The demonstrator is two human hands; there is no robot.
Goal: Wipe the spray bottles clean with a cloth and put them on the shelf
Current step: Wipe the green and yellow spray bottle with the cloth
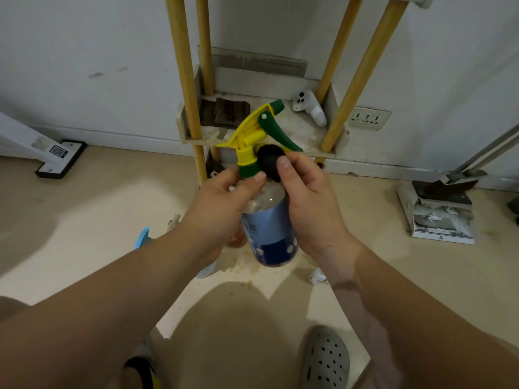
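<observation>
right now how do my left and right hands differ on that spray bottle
The left hand grips the spray bottle by its clear shoulder; the right hand pinches a dark wad, seemingly the cloth, against the neck. The left hand's thumb ends at the green collar; the right hand's thumb lies on the wad. Both hands are curled, close together at the bottle's upper end.

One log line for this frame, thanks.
left hand: grips spray bottle | right hand: pinches dark cloth at bottle neck | shelf: bottle not yet placed
</observation>
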